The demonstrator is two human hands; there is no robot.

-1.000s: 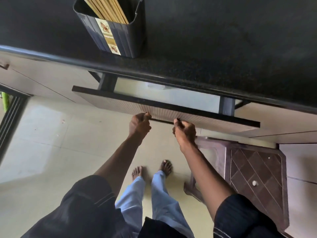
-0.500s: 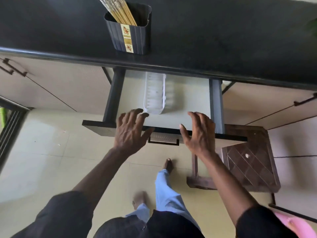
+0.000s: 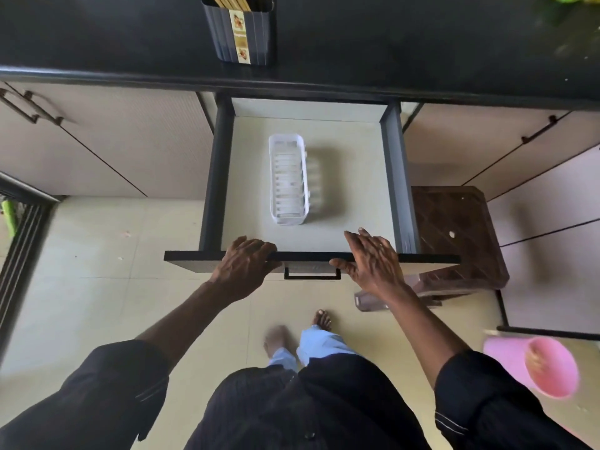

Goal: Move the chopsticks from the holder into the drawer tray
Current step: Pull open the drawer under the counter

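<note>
A dark ribbed holder (image 3: 238, 37) with a yellow label stands on the black countertop (image 3: 389, 43), directly behind the drawer. Tan chopsticks (image 3: 229, 1) stick out of its top, cut off by the frame edge. The drawer (image 3: 357, 177) is pulled far out. A white slotted plastic tray (image 3: 289, 180) lies lengthwise left of its middle, with nothing in it. My left hand (image 3: 243, 271) curls over the drawer's dark front edge. To the right of the handle (image 3: 311, 276), my right hand (image 3: 373, 264) rests on the same edge with its fingers spread.
A brown plastic stool (image 3: 454, 235) stands on the floor, tight against the drawer's right side. A pink bucket (image 3: 548, 368) sits at the lower right. Closed cabinet doors flank the drawer. My feet are on the tiled floor below the drawer front.
The drawer has slid from slightly open to far out, which uncovers the whole white tray. Both hands moved from the handle up to the top of the drawer front.
</note>
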